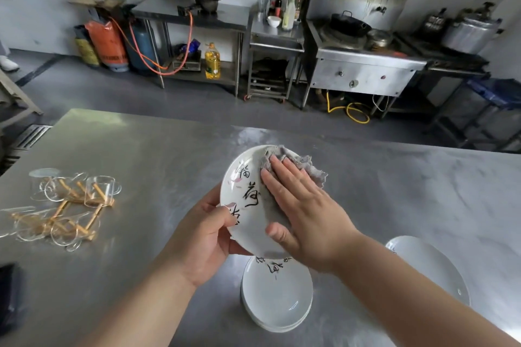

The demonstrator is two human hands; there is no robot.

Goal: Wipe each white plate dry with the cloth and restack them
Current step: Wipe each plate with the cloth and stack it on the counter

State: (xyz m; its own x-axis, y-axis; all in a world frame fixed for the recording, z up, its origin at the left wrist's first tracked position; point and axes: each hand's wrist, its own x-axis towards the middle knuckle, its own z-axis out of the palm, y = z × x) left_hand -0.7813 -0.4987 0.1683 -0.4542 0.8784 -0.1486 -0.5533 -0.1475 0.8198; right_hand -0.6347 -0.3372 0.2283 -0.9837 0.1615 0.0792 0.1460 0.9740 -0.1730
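Nearest us, at the bottom centre of the frame, a stack of white plates sits on the steel tabletop, with black brush lettering on its top plate. A lone plate lies at the lower right, apart from the stack.

Just above the stack in the picture we hold a plate tilted up off the tabletop, its lettered face turned towards us. Our left hand grips its lower left rim, thumb curled onto the face. Our right hand lies flat with straight fingers, pressing a grey cloth against the right part of the plate's face. The cloth bunches out past the fingertips at the upper right rim.

At middle left, clear glasses and wooden sticks lie in a jumble on the tabletop.

Beyond the grey floor, along the back wall, we see gas cylinders at upper left, a yellow oil bottle under a steel bench, and a dark wok on a stove at upper right.
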